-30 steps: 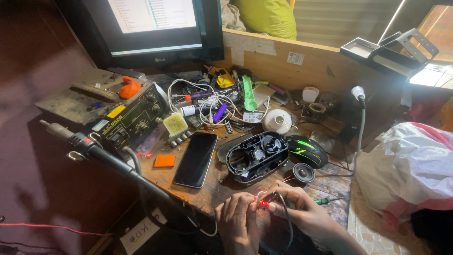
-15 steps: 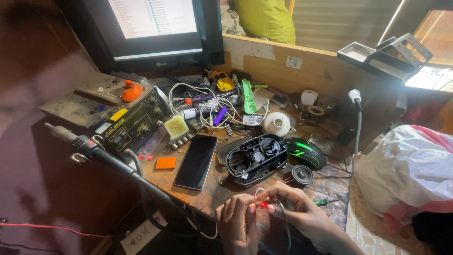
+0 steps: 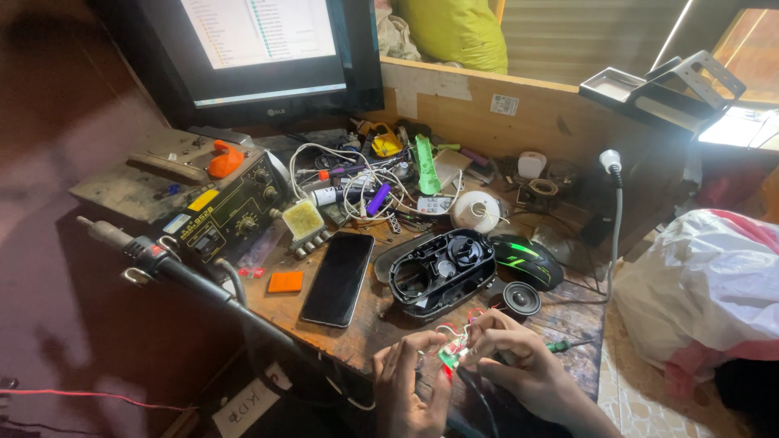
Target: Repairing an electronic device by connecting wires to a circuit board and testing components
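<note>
Head camera: at the near edge of a cluttered worktop (image 3: 369, 328), the left hand (image 3: 410, 393) and right hand (image 3: 519, 369) pinch a small circuit board (image 3: 449, 358) with thin red and white wires (image 3: 454, 331) between closed fingertips, each grip tight on it. Just beyond lie an opened black speaker shell (image 3: 442, 272), a loose round speaker (image 3: 519, 298) and a black phone (image 3: 339, 278). The fine wires look liable to snap if tugged, and the board could slip off the edge.

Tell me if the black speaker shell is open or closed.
Open: the black speaker shell lies on the table with its inside and round holes showing.
</note>
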